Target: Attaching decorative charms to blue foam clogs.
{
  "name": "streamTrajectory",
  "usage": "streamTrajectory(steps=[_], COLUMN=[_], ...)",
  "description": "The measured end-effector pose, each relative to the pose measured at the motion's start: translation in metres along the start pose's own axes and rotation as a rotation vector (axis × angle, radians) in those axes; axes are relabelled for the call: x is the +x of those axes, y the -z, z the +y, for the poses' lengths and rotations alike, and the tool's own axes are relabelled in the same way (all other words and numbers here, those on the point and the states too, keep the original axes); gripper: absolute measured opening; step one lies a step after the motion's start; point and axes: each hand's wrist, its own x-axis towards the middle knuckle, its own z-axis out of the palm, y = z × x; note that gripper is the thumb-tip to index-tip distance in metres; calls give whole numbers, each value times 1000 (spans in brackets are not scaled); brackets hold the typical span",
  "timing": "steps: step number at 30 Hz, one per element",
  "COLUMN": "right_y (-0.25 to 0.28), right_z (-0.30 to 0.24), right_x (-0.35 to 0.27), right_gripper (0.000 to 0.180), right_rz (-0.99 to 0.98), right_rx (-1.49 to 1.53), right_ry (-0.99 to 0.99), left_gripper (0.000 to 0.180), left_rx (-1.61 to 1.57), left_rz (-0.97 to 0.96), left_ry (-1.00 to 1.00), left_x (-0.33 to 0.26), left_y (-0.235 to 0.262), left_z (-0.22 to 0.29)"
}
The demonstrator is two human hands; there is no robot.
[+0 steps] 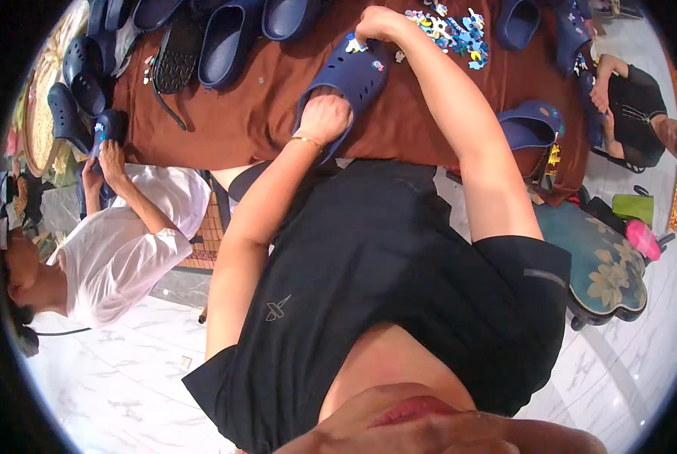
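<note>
Illumination: bright, rather diffuse; source outside view
Marble-patterned floor: near-white, low contrast
Brown tablecloth: soft sheen, shadowed folds
Perforated navy clog: fairly sharp; interior shaded
Black T-shirt: detail partly lost in dark
Periphery: strong fisheye bending, softened detail, bluish fringe, black corners

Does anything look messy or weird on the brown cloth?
Nothing looks clearly broken. The small blue, white and yellow charms lie in a loose jumble to the right of the right hand, so that bit looks messy. Also funny: the left hand is inside a blue clog, where a foot would go.
</note>
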Motion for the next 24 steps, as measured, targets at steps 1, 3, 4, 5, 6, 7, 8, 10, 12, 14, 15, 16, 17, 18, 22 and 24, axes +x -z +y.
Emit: streamTrajectory(steps=[1, 3, 4, 5, 6, 7, 8, 10, 12, 14, 15, 16, 17, 18, 22, 24], right_y=[-2, -9, -15, -20, -24, -28, -30, -40, -58, -67, -73, -76, -80, -85, -83, -74], right_z=[4, 15, 18, 20, 24, 28, 35, 64, 94, 103, 104, 103, 97, 90, 95, 97], right_x=[2, 6, 8, 11, 12, 10, 4, 1, -5, -19, -28, -38, -47, -55, -55, -51], right_gripper=[34, 34, 34, 34, 35, 35, 34, 31, 31, 31, 32, 34, 34, 33, 28, 23], right_rz=[-1, 113, 116, 207, 301, 299, 298, 291, 491, 674, 627, 586, 587, 593, 536, 431], right_rx=[-2, -86, -86, -92, -98, -98, 106, 469, 367, 266, 195, 125, 123, 32, 3, 71], right_ry=[0, 132, 126, 104, 80, 82, 212, 262, 180, 108, 93, 73, 81, 74, 47, 16], left_gripper=[18, 20, 22, 22, 22, 22, 22, 19, 19, 19, 19, 19, 19, 19, 26, 22], left_rx=[1, 4, 7, 6, 11, 19, 22, 16, 8, 1, -2, -4, -1, -2, 21, 25], left_rz=[3, 35, 64, 65, 76, 84, 86, -6, 25, 50, 68, 88, 92, 83, 95, 100], left_ry=[-1, -7, -21, -28, -36, -33, -28, 9, -10, -12, -13, -21, -16, -3, -6, -12], left_x=[1, 2, 4, 5, 6, 4, 1, 3, 5, 1, 0, 0, -1, -2, 0, 0], left_y=[1, -2, -4, -5, -7, -8, -5, -1, -2, -3, -4, -4, -4, -5, -8, -10], left_z=[1, 1, 1, 1, 1, 0, -1, 2, 4, 5, 5, 5, 5, 5, 8, 9])
